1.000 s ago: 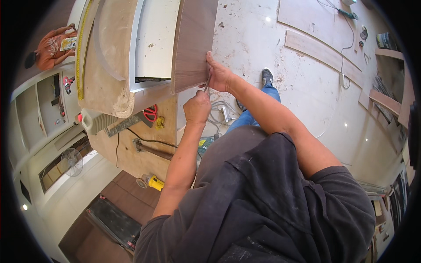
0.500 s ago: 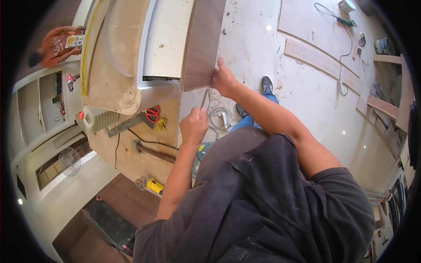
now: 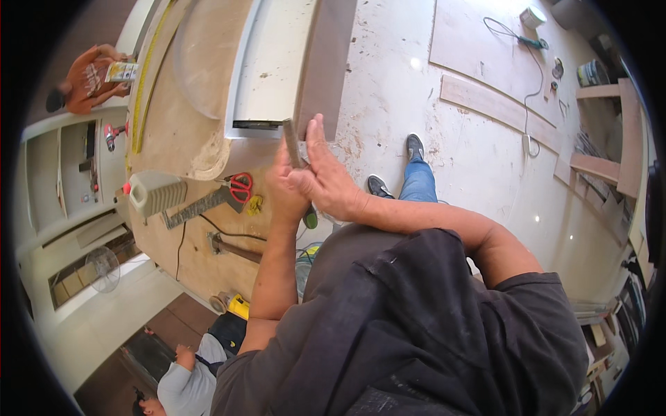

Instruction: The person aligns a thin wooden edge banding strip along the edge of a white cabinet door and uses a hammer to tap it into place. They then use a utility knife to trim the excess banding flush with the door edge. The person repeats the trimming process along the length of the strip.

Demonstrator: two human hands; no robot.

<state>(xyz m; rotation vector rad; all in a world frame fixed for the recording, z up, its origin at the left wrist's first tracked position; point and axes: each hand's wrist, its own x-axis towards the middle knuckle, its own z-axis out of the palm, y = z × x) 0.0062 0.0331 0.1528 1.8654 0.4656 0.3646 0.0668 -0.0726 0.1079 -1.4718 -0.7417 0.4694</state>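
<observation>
My left hand (image 3: pixel 286 186) is closed around a flat, narrow metal tool that looks like a file (image 3: pixel 292 142). Its grey blade points up toward the near end of a brown-faced panel (image 3: pixel 326 76), and a green end (image 3: pixel 310 220), probably its handle, shows below the fist. My right hand (image 3: pixel 331 182) lies against the left one, fingers stretched out along the blade and up to the panel's corner. Whether the blade touches the panel I cannot tell. Beside the brown face is a white recess (image 3: pixel 267 69) with a dark strip at its near end.
On the wooden surface to the left are red-handled scissors (image 3: pixel 241 188), a plastic jug (image 3: pixel 156 192), a hammer (image 3: pixel 232 248) and a yellow power tool (image 3: pixel 238 306). One person in orange (image 3: pixel 90 78) is far left; another in grey (image 3: pixel 187 385) is lower left. Boards (image 3: pixel 496 114) lie on the floor.
My right hand has come off the panel's corner and down to my left hand. The left hand has shifted left and up with the tool. A person in grey has appeared at lower left.
</observation>
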